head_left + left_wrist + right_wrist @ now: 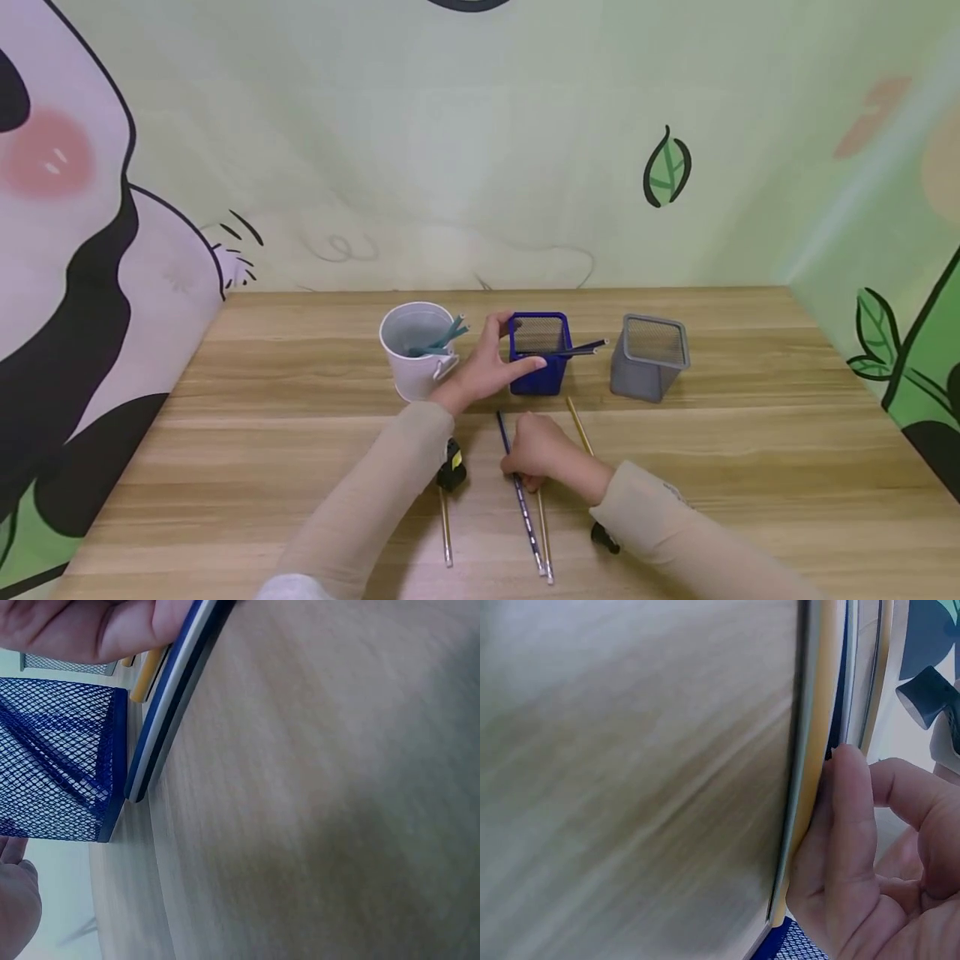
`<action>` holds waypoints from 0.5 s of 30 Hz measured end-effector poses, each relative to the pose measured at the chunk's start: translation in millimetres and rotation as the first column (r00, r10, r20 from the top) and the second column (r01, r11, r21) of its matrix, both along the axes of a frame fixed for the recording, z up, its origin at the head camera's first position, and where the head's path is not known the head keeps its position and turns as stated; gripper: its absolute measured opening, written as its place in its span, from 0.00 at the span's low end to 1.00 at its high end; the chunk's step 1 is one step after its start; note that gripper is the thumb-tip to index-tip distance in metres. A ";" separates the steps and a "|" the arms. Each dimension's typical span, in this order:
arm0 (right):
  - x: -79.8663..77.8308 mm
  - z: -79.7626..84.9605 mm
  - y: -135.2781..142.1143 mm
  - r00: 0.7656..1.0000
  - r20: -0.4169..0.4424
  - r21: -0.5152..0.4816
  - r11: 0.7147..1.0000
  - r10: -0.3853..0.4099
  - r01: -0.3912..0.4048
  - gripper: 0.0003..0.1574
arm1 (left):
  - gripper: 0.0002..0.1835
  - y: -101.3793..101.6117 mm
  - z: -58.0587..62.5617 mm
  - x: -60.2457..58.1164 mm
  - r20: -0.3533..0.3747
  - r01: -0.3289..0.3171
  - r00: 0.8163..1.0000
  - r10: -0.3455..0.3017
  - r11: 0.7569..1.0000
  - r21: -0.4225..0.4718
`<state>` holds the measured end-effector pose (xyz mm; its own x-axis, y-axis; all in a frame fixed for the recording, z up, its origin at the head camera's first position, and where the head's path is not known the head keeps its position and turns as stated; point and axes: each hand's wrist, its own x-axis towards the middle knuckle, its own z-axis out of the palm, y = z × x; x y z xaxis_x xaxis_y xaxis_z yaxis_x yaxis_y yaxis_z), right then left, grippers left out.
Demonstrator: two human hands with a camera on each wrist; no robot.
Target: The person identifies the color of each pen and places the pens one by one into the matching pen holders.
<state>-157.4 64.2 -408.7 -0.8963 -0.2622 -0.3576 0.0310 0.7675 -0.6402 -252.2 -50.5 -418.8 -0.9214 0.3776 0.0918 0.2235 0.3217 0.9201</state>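
Left hand [483, 367] spread at blue mesh holder [537, 381], toward back edge. Right hand [542, 450] pinches dark-blue pencil [528, 521]. Tabletop [772, 417] stretches wide rightward to its edge.

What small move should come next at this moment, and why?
Probably lift the dark blue pencil with silver markings toward the blue square mesh holder: the right hand is pinching that pencil at the table, the left hand curves around the holder, and similar dark pencils lean in it.
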 end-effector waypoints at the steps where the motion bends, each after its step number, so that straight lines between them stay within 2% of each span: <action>1: 0.7 -0.4 0.2 1.000 0.001 0.000 1.000 -0.003 0.003 0.19 | 0.44 0.3 -0.7 0.3 -0.001 0.001 1.000 -0.001 1.000 0.003; 15: 4.1 2.8 -0.2 0.999 0.016 0.001 0.999 0.035 -0.035 0.23 | 0.45 -0.6 1.0 2.3 0.016 0.005 1.000 -0.005 1.000 0.013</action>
